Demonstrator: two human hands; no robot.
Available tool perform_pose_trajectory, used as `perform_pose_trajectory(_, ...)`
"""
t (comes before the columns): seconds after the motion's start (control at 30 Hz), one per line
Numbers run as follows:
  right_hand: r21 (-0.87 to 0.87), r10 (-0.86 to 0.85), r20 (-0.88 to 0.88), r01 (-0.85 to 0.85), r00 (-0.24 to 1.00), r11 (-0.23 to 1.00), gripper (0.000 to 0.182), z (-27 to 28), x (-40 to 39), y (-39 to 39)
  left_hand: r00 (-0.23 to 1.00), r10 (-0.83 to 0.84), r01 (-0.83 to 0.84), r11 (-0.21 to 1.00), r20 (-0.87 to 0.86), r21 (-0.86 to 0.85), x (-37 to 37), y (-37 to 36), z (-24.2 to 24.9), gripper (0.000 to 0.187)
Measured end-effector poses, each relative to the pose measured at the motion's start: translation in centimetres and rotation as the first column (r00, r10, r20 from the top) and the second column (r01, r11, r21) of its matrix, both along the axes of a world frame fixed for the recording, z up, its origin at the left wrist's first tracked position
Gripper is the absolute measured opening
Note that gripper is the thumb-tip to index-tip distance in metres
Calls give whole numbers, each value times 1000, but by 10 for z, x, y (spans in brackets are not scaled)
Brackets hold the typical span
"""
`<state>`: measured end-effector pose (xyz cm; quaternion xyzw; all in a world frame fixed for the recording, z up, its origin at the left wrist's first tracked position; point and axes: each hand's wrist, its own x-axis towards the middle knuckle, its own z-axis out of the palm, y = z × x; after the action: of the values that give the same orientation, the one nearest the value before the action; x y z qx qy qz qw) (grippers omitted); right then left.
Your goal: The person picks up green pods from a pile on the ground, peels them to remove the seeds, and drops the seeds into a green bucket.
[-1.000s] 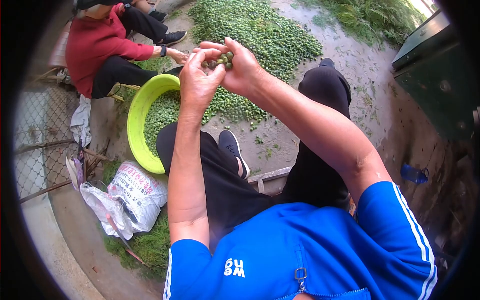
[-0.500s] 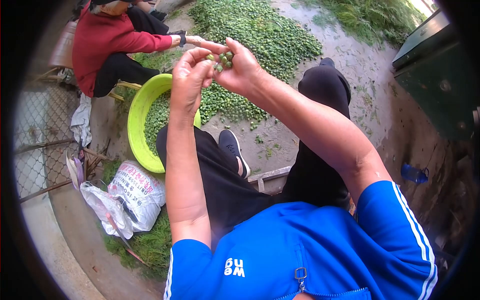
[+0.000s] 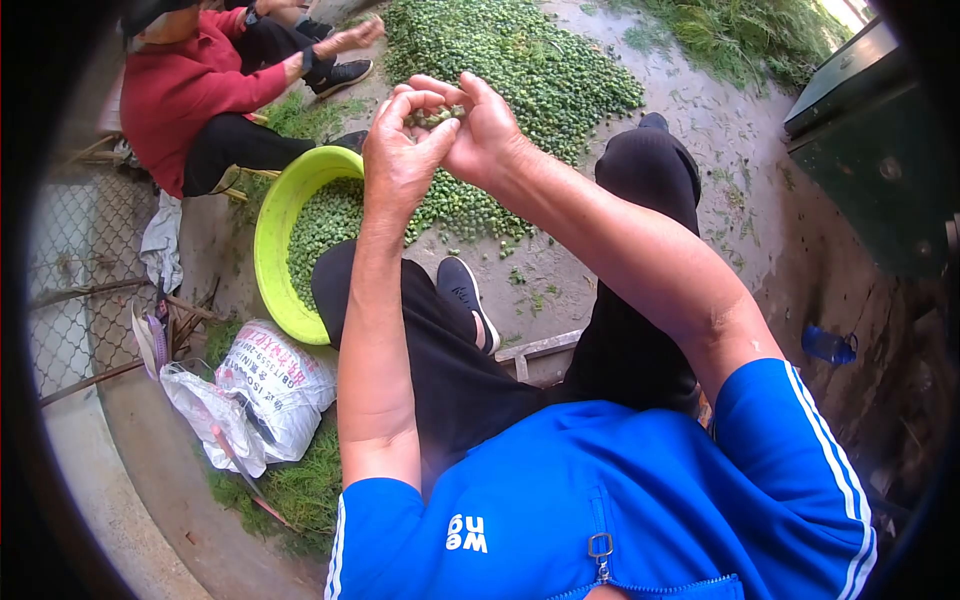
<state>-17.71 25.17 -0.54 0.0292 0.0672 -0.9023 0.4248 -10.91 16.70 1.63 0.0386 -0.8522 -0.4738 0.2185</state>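
Note:
Several small green pods (image 3: 436, 117) lie between my two hands, above the heap of green pods (image 3: 530, 75) on the ground. My left hand (image 3: 402, 150) has its thumb and fingers curled over the pods. Cupped beneath and beside them is my right hand (image 3: 480, 130), its fingers bent and touching the left fingers. Below my hands, a yellow-green tub (image 3: 268, 255) stands beside my knee, partly filled with the same green pods.
A person in a red top (image 3: 195, 85) sits at the upper left. White sacks (image 3: 275, 385) lie at lower left, near a wire fence (image 3: 90, 260). A dark green metal box (image 3: 870, 150) and a blue bottle (image 3: 828, 345) are on the right.
My left hand has moved slightly right and closed over the pods. The other person's hand has drawn back up and left, away from mine, and that person leans farther left.

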Motion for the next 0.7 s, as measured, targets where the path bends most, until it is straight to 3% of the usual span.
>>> perform_pose_trajectory(0.07,6,-16,20,16,1000,1000,53,3,2,1,1000,-3,3,999,-15,48,0,-1,-1,20)
perform_pose_trajectory(0.13,-22,-4,68,6,998,1000,51,6,3,2,1000,-18,19,945,-8,327,-1,-7,-6,20)
perform_pose_trajectory(0.17,-22,-5,69,6,998,1000,51,5,2,1,1000,-18,20,945,-8,327,-2,-9,-9,20)
perform_pose_trajectory(0.27,-20,-15,68,16,998,1000,53,-1,-2,-3,997,-61,72,949,-46,306,-3,-9,-11,19)
perform_pose_trajectory(0.33,27,-36,18,35,999,999,50,-1,-2,-2,998,-52,54,997,-33,56,0,-2,-3,18)
perform_pose_trajectory(0.37,28,-37,17,37,999,999,50,-1,-3,-2,998,-53,55,997,-34,57,0,1,0,18)
perform_pose_trajectory(0.43,55,-45,14,44,999,997,51,-1,-3,-1,999,-34,31,995,-27,-96,2,5,4,20)
perform_pose_trajectory(0.57,90,-40,-7,40,999,995,51,3,-1,2,1000,-29,27,988,-8,-151,2,5,5,23)
perform_pose_trajectory(0.7,148,-32,-70,42,997,988,51,4,0,2,999,-39,40,997,23,-62,1,1,2,22)
